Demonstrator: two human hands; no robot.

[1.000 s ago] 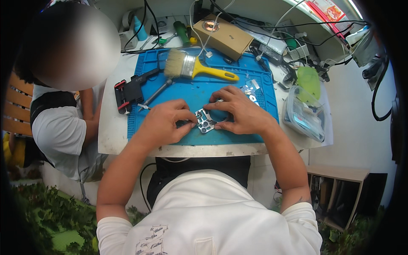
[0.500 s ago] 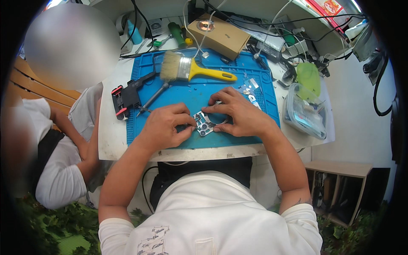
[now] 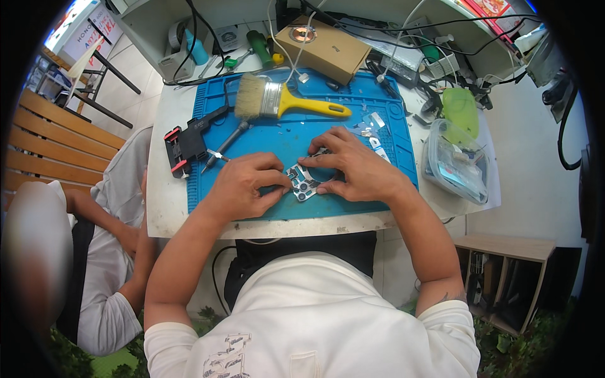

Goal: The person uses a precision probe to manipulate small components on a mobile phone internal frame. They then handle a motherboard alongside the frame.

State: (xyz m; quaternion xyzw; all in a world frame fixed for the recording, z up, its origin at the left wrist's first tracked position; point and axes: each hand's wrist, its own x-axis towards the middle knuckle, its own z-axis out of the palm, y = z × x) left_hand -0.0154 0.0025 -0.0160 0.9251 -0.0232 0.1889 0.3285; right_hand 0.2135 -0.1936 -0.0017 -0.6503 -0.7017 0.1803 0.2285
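A small silver phone part with dark round openings or lenses lies low over the mat, near its front edge. My left hand is closed, thumb and forefinger pinched at the part's left edge; anything tiny between those tips is hidden. From the other side my right hand grips it, fingertips on the far edge and thumb on the near right edge. Something dark with a pale curved rim shows under the right palm. Beneath both hands is the blue work mat.
Beyond my hands lies a wide brush with a yellow handle. Left of it are a black clamp holder and a grey rod-like tool. A clear plastic box stands right, a cardboard box behind. A seated person is at left.
My hands and the phone part keep nearly the same place. The seated person at left has leaned back toward the lower left, uncovering more of the bench and floor.
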